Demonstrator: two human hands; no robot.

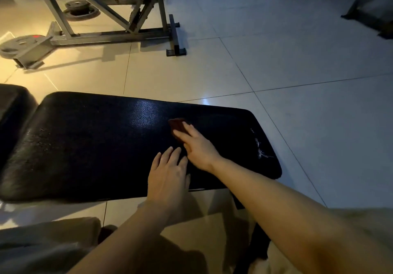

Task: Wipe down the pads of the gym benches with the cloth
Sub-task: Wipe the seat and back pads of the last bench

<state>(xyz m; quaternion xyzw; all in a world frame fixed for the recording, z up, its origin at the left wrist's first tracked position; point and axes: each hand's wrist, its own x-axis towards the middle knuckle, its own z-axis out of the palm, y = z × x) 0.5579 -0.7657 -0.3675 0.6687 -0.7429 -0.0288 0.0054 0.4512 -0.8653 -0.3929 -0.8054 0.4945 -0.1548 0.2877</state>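
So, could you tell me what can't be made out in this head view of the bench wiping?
- Cloth: mostly covered by the right hand; its full shape is hidden, its colour unclear in dim light.
- Bench pad: too dark to tell wiped areas from unwiped.
- Second pad: cut off by the left edge.
- Bench frame: hidden under the pad and the arms.
- Left hand: palm contact with the pad is not visible.

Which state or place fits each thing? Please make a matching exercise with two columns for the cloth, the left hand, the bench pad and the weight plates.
Things:
1. cloth
2. left hand
3. bench pad
4. weight plates

States:
A. lying on the floor by the metal frame
B. resting flat on the pad, holding nothing
C. pressed under the right hand
D. black, cracked near its right end

Pairs: 1-C, 2-B, 3-D, 4-A
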